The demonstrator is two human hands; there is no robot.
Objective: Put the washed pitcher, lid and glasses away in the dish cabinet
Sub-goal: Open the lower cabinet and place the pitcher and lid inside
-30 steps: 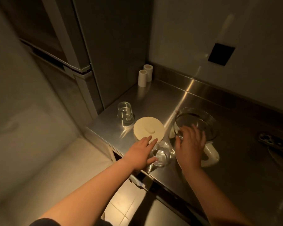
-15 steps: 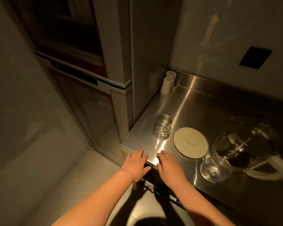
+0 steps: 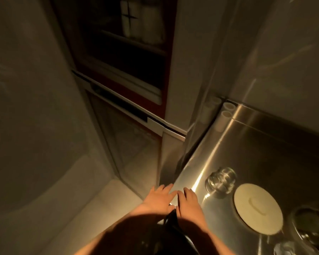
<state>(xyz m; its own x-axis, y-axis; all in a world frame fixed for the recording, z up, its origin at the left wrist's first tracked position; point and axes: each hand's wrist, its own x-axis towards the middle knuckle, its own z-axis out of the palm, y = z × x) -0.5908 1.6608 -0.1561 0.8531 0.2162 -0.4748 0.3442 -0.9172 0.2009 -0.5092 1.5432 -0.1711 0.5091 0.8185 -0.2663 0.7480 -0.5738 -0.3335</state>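
A tall dish cabinet (image 3: pixel 129 74) with dark glass doors stands left of the steel counter (image 3: pixel 265 153). On the counter, the pitcher (image 3: pixel 313 227) sits at the right edge, the round cream lid (image 3: pixel 257 208) lies flat beside it, one glass (image 3: pixel 221 179) stands behind the lid, and another glass (image 3: pixel 289 249) stands nearer. The left hand (image 3: pixel 159 198) and right hand (image 3: pixel 189 204) hover at the counter's corner, fingers spread, holding nothing.

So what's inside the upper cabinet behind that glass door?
The upper cabinet shows pale, blurred stacked items on a shelf. Below that shelf it is too dark to tell.
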